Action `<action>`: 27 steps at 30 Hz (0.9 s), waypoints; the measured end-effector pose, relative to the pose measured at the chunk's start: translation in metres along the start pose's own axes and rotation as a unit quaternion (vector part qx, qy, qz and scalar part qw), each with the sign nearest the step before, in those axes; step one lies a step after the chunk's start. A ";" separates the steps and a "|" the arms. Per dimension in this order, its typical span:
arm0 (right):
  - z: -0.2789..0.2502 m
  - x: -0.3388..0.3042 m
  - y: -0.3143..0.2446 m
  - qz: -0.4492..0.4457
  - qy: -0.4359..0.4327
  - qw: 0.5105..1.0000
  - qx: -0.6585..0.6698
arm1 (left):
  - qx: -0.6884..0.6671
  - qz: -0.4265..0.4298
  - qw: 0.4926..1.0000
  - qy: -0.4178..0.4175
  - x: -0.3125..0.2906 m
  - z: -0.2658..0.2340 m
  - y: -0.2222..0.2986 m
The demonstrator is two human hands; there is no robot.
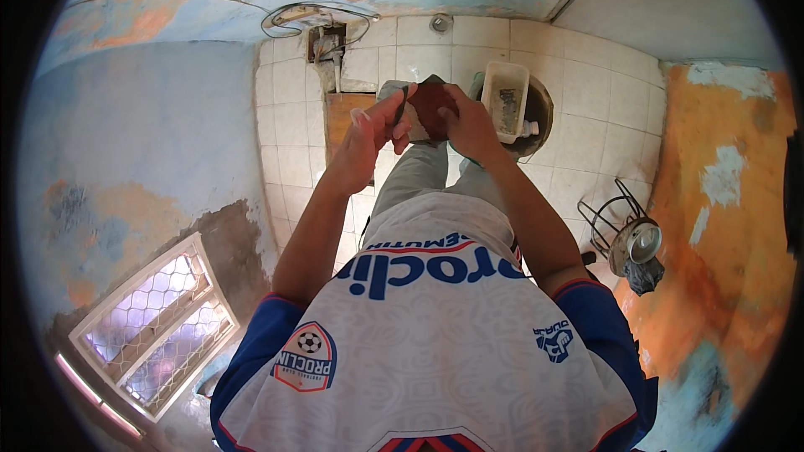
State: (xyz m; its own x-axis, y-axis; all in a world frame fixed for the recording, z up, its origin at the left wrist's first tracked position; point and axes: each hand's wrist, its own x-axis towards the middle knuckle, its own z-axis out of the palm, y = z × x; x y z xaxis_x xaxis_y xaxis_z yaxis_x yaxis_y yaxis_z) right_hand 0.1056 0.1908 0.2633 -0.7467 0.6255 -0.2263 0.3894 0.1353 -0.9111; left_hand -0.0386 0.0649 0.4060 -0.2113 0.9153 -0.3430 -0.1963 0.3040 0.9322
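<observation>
In front of my legs, both hands are raised around a dark red-brown sheet (434, 109) with a ragged lower left edge and a paler beige part beside it. My right hand (473, 127) grips its right side, thumb on the front and the other fingers mostly behind. At the left edge, the bent fingers of my left hand (374, 136) close on the sheet, a narrow dark strip showing near the fingertips. A greyish piece (392, 88) shows behind the left fingers; what it is I cannot tell.
Right of my hands, a pale rectangular plastic tub (506, 84) rests over a round dark bucket (544, 121), a small white bottle (530, 128) beside it. A wire-framed stand (615, 216) holds a metal pot (643, 241). A wooden board (345, 110) and cables (289, 21) lie ahead left.
</observation>
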 end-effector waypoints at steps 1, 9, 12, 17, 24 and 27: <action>0.004 0.000 -0.006 0.016 -0.014 1.000 -0.011 | 0.010 0.001 1.000 0.002 -0.001 0.000 0.002; 0.021 0.004 0.000 0.017 -0.028 0.999 0.039 | 0.003 -0.014 1.000 0.019 -0.007 -0.010 0.005; 0.018 0.012 0.002 0.021 -0.036 0.997 0.067 | 0.012 -0.011 1.000 0.015 -0.006 -0.014 0.005; 0.022 0.014 0.016 0.000 -0.030 0.993 0.115 | 0.019 -0.025 0.999 0.021 -0.004 -0.008 0.005; 0.010 0.010 0.013 0.026 -0.047 0.998 0.041 | -0.006 -0.014 1.000 0.015 0.000 -0.001 -0.004; 0.002 0.012 0.005 0.036 -0.044 0.998 0.040 | -0.003 -0.015 1.000 0.016 0.001 -0.002 -0.003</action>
State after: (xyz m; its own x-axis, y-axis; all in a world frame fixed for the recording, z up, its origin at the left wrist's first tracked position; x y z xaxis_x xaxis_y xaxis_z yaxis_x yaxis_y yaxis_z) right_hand 0.0972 0.1976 0.2551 -0.7643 0.5605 -0.3189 0.4023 0.0279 -0.9151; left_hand -0.0402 0.0646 0.4028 -0.2356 0.8965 -0.3752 -0.2087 0.3304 0.9205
